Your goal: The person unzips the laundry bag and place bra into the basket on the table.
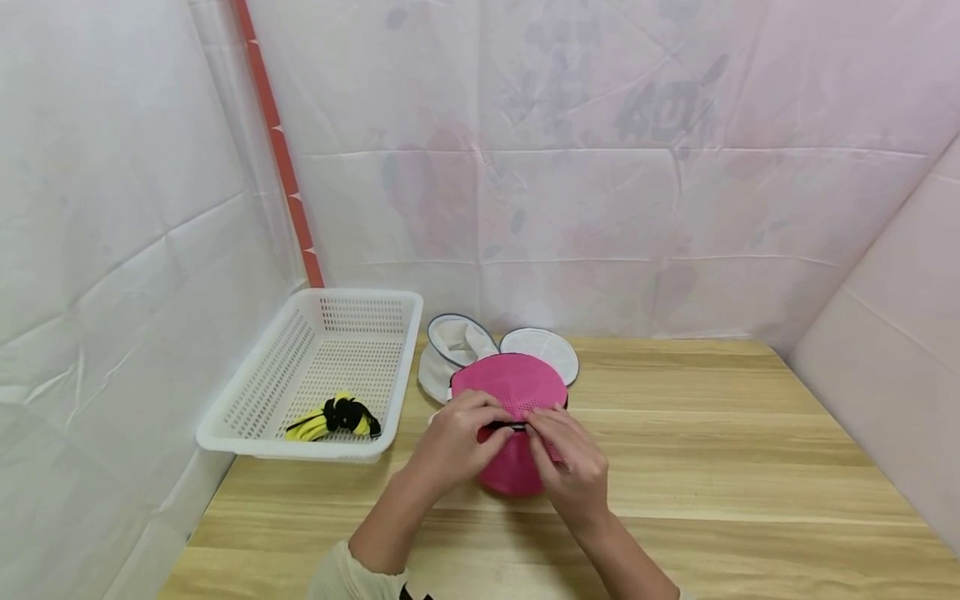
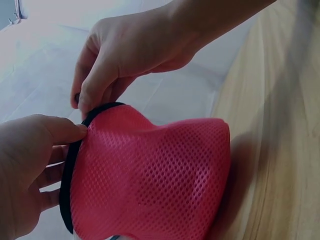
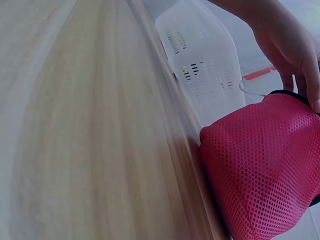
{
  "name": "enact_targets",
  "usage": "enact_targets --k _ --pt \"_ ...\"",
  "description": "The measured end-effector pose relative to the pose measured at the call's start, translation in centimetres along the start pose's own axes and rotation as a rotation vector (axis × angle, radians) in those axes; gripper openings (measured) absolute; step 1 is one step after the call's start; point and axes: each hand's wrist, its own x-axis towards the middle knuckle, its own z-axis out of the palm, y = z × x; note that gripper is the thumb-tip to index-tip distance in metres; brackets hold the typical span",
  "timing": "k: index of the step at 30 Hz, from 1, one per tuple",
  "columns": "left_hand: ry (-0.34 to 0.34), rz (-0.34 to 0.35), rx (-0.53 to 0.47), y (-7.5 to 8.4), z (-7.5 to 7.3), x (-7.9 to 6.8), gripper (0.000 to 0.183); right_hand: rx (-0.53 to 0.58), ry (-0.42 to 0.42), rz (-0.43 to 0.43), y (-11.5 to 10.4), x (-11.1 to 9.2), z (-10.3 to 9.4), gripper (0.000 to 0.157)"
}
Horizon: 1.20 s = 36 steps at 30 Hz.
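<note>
A pink mesh laundry bag (image 1: 513,379) with black trim stands on the wooden table in front of me. My left hand (image 1: 456,440) pinches the black-trimmed edge between thumb and fingers. From the other side, my right hand (image 1: 576,468) pinches the same edge, its fingertips close to the left ones. The left wrist view shows the bag's mesh side (image 2: 150,170), and a small dark piece (image 2: 77,97) peeks out at the right hand's fingertips. In the right wrist view the bag (image 3: 260,170) bulges beside the table edge, with the left hand (image 3: 295,50) at its top.
A white perforated basket (image 1: 408,358) sits to the left, holding a yellow and black bundle (image 1: 337,418). Behind the bag are a whitish fabric bag (image 1: 435,371) with dark trim and a flat white round piece (image 1: 551,346). White sheeting (image 1: 570,208) hangs around the table (image 1: 712,467).
</note>
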Motion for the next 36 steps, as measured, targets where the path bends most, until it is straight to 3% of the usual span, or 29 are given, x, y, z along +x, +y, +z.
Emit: enact_targets --k 12,36 --pt "0.03 0.073 0.059 0.68 1.02 0.29 0.008 -0.012 0.01 0.001 -0.34 0.03 0.14 0.019" --pt "0.01 0.034 -0.016 0.1 0.41 0.03 0.009 -0.036 0.003 0.0 -0.13 0.09 -0.12 0.016"
